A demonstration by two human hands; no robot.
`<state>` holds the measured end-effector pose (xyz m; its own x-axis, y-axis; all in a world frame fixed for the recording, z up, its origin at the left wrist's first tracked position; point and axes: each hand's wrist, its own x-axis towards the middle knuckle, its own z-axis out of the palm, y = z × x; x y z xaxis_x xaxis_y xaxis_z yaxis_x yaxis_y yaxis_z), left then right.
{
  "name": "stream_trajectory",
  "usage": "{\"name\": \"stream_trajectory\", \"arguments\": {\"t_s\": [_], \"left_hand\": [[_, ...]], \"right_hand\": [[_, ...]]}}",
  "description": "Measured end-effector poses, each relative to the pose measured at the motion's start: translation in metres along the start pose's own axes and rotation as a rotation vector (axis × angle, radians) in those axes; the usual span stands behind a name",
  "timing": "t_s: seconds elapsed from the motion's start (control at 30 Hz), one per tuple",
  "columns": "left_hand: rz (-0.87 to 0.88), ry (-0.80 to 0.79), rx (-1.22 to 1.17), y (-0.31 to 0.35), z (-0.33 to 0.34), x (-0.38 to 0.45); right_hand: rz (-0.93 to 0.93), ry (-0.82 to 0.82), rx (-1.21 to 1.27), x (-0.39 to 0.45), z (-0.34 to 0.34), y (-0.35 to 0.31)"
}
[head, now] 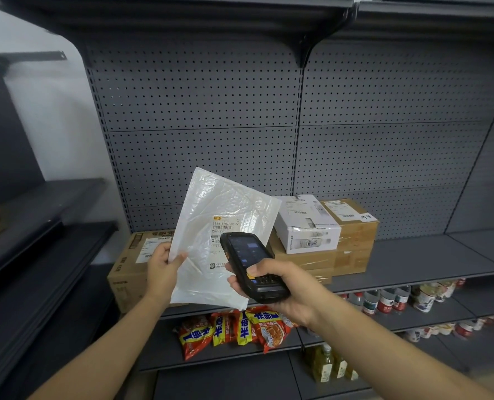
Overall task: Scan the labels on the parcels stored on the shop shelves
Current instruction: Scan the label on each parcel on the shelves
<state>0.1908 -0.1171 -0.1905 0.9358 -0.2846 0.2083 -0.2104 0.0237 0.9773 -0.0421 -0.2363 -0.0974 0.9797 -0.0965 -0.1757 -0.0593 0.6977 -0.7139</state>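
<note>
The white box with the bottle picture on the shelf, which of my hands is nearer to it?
Right. The right hand, gripping the scanner, sits just below and left of the white box. The left hand, holding the white mailer, is farther left.

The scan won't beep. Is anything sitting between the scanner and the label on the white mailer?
Nothing visible. The right hand holds the scanner directly in front of the label on the white mailer, which the left hand holds up.

A shop — grey pegboard shelving [199, 111], snack packets [240, 330]; bottled drinks [384, 301]
</note>
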Motion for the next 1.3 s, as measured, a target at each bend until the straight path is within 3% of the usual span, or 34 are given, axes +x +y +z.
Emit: {"name": "stream_trajectory", "arguments": {"t_s": [0.4, 0.63, 0.9, 1.13, 1.3], "left_hand": [[-0.035, -0.032, -0.006, -0.007, -0.009, 0.010], [-0.115, -0.061, -0.121, -0.015, -0.017, 0.023], [-0.156, -0.088, -0.259, -0.012, -0.016, 0.050], [-0.252, -0.210, -0.299, -0.011, 0.042, 0.077], [-0.324, -0.270, -0.349, -0.007, 0.119, 0.088]], "right_hand": [[0.017, -0.017, -0.082, 0.019, -0.008, 0.008], [-0.073, 0.169, -0.222, 0.054, -0.036, 0.019], [-0.181, 0.368, -0.118, 0.081, -0.078, 0.022], [-0.219, 0.417, 0.000, 0.085, -0.127, -0.006], [-0.207, 0.447, -0.096, 0.090, -0.171, -0.055]]}}
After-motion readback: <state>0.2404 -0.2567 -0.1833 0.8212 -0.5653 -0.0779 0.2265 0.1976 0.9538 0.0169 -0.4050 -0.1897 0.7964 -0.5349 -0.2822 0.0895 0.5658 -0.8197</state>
